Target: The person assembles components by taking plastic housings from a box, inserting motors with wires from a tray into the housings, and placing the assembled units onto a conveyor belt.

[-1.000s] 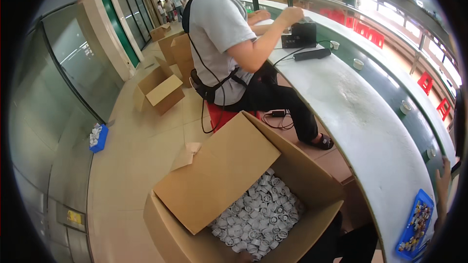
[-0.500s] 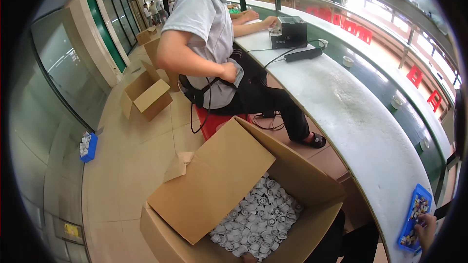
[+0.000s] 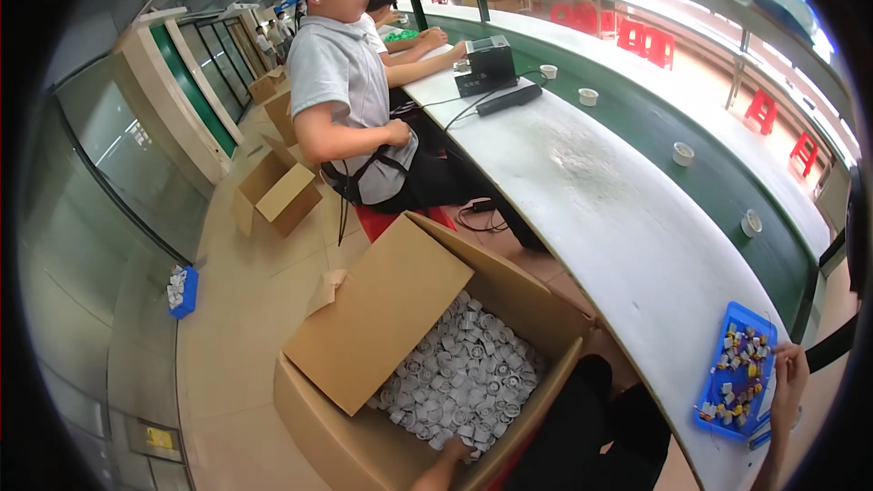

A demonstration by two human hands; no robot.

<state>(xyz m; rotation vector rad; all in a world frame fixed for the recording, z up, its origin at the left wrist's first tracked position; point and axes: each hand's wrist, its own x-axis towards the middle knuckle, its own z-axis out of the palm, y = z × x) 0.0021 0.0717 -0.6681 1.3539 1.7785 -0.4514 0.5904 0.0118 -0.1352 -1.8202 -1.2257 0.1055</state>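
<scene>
A large open cardboard box (image 3: 377,314) in front of me holds a heap of white, ring-like plastic parts (image 3: 473,364). My left hand (image 3: 457,451) reaches into its near end, fingers curled against one of the parts; the heap and the small size hide the exact grip. At the lower right, a blue tray (image 3: 702,393) on the white table contains many small components with yellow pieces and thin wires (image 3: 753,370). By the tray's right edge is my right hand (image 3: 791,368), its fingertips pinched together; whatever they hold is too small to make out.
The white table (image 3: 582,191) curves away beside a green conveyor belt (image 3: 637,127) carrying white cups (image 3: 683,154). A seated co-worker (image 3: 341,82) is beyond the box, near a black device (image 3: 486,65). Another open box (image 3: 282,191) and a blue bin (image 3: 185,293) stand on the floor.
The view has shifted, bringing more of the tray and table into sight. My left hand has come further into the box. My right hand has moved from over the components to the tray's right edge.
</scene>
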